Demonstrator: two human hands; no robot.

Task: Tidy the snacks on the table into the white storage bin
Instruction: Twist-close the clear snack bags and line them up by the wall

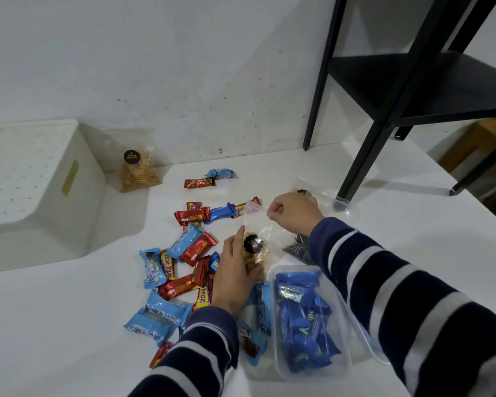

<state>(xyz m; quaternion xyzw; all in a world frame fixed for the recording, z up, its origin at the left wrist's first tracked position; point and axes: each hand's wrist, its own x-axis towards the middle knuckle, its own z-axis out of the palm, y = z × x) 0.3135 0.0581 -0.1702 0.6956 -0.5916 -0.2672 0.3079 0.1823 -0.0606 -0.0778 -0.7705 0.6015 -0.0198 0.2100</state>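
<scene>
Both hands grasp a clear zip bag of nuts (254, 247): right hand (294, 213) pinching its top edge, left hand (235, 276) gripping its lower end, beside scattered wafer bars (192, 216).

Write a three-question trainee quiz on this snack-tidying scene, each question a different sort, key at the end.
1. True or false: the white storage bin stands upside down.
2. The right hand pinches what? A) a red bar B) the top edge of the clear snack bag C) the black shelf leg
3. Fill in: the dark blue packets lie in a clear plastic ____.

Key: 1 true; 2 B; 3 tub
</scene>
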